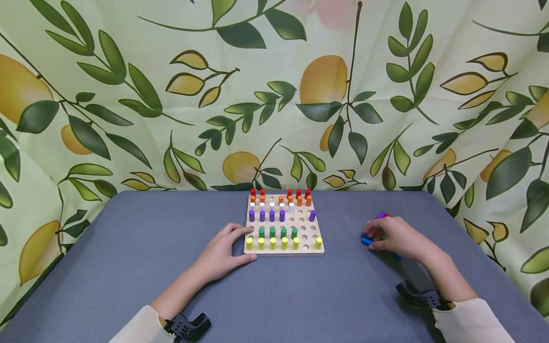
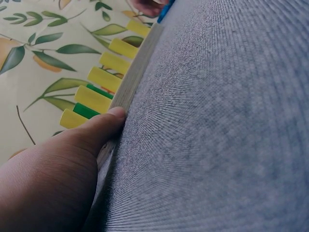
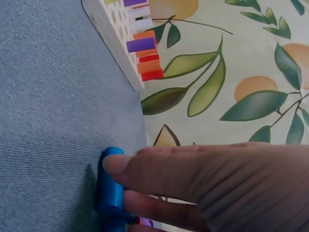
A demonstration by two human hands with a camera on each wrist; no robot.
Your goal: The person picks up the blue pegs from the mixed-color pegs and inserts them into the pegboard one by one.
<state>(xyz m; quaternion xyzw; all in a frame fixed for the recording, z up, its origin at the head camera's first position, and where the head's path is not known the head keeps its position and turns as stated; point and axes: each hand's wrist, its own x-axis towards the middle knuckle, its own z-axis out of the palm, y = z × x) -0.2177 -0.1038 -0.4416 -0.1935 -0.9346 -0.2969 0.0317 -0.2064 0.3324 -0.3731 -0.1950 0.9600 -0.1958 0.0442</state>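
A wooden pegboard (image 1: 274,253) stands on the table with rows of red, orange, white, purple, green and yellow pegs. My left hand (image 1: 222,252) grips its near left corner, the thumb (image 2: 114,117) against the front edge and a finger on the left side. Off to the right, my right hand (image 1: 396,237) pinches a blue peg (image 3: 111,186), with the thumb over one end. That peg lies low at the tabletop; whether it is lifted I cannot tell. Beneath the hand are more loose pegs, including a purple peg (image 1: 381,215), partly hidden by the fingers.
The grey cloth-covered table (image 1: 300,300) runs back to a leaf-and-fruit patterned curtain (image 1: 266,95). Several holes in the board hold no peg, mostly toward its right side. A dark strap (image 1: 188,327) circles the left wrist, another strap (image 1: 422,297) the right.
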